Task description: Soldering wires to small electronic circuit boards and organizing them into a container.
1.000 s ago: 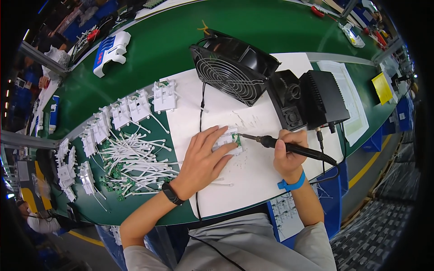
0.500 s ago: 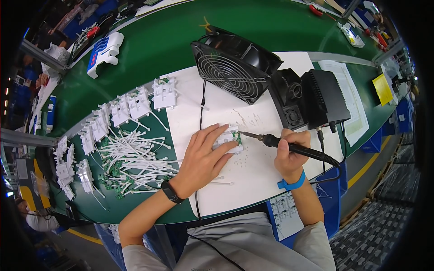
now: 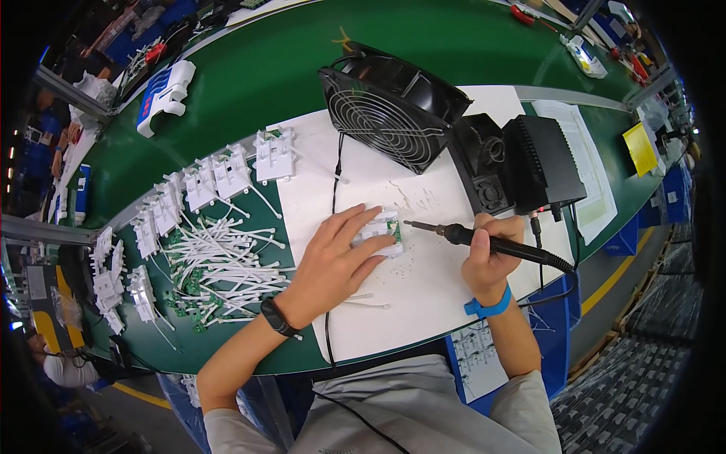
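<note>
Under the fingers of my left hand (image 3: 329, 261), a white plastic housing (image 3: 370, 230) with a small green circuit board (image 3: 392, 229) lies on the white sheet. The fingers are around it and rest on its upper and lower sides; part of the housing is hidden by them. My right hand (image 3: 491, 253) grips a black soldering iron (image 3: 510, 248) like a pen. Its metal tip points left and sits just right of the circuit board, apart from it. To the left lies a heap of white cables with green boards (image 3: 231, 265).
A black fan (image 3: 393, 113) stands beyond the hands, with a soldering iron stand (image 3: 484, 163) and a black power unit (image 3: 543, 163) to its right. A row of white housings (image 3: 227, 175) runs along the left. A black cable crosses the white sheet (image 3: 431, 303).
The soldering iron's tip has moved slightly right, away from the circuit board. My left hand and the housing have shifted a little left. The white-and-blue object at upper left has also moved slightly left.
</note>
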Available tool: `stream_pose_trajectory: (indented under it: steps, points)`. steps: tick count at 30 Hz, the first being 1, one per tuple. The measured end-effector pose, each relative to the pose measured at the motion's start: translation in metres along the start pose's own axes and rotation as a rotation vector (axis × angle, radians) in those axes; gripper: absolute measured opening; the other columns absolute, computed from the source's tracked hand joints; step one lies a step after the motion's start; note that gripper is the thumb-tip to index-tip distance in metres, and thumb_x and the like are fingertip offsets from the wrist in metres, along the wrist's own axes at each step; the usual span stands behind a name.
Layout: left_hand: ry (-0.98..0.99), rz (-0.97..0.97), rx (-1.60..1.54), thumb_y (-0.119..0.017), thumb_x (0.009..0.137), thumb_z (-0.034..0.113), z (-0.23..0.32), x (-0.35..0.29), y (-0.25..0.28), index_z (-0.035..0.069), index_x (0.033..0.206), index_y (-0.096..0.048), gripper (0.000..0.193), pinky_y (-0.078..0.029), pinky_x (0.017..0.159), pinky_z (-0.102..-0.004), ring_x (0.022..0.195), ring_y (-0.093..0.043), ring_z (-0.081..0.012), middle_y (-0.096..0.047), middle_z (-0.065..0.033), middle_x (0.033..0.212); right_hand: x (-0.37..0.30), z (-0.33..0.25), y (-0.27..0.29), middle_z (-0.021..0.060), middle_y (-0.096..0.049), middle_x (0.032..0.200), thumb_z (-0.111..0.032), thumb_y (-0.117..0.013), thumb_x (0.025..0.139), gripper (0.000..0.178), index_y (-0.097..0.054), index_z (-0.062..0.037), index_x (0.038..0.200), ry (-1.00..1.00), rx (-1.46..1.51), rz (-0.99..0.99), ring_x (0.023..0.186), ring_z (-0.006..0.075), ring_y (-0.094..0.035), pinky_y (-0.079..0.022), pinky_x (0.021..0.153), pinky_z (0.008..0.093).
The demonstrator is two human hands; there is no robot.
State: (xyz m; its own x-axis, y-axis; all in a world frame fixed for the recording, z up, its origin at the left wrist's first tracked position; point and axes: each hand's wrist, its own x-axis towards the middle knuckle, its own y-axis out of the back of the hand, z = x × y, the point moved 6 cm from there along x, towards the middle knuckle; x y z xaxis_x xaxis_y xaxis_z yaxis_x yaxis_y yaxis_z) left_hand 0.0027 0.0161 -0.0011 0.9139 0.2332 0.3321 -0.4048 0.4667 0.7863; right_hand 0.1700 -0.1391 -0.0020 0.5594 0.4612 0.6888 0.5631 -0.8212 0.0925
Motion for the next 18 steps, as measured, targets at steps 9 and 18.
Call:
stream_pose_trajectory:
  steps: [9, 18]
  points:
    - [0.057, -0.107, -0.147, -0.081, 0.081, 0.011, -0.012, 0.006, 0.009, 0.002, 0.118, -0.047, 0.051, -0.047, 0.104, -0.0433, 0.133, -0.052, -0.0359, -0.062, -0.0107, 0.133, 0.004, -0.003, -0.006, 0.0038, -0.049, 0.066, -0.006, -0.061, 0.094, 0.015, -0.046, -0.0016, 0.092, -0.073, 0.201, -0.107, 0.055, 0.0073, -0.04, -0.03, 0.05, 0.0236]
    - [0.131, -0.147, -0.149, -0.083, 0.077, 0.007, -0.013, 0.01, 0.006, 0.006, 0.107, -0.046, 0.047, -0.045, 0.106, -0.0428, 0.133, -0.052, -0.0392, -0.062, -0.017, 0.138, 0.007, -0.007, -0.012, 0.0037, -0.048, 0.065, -0.015, -0.059, 0.097, 0.02, -0.044, -0.0032, 0.092, -0.037, 0.155, -0.235, 0.054, 0.0089, -0.039, -0.031, 0.049, 0.0254]
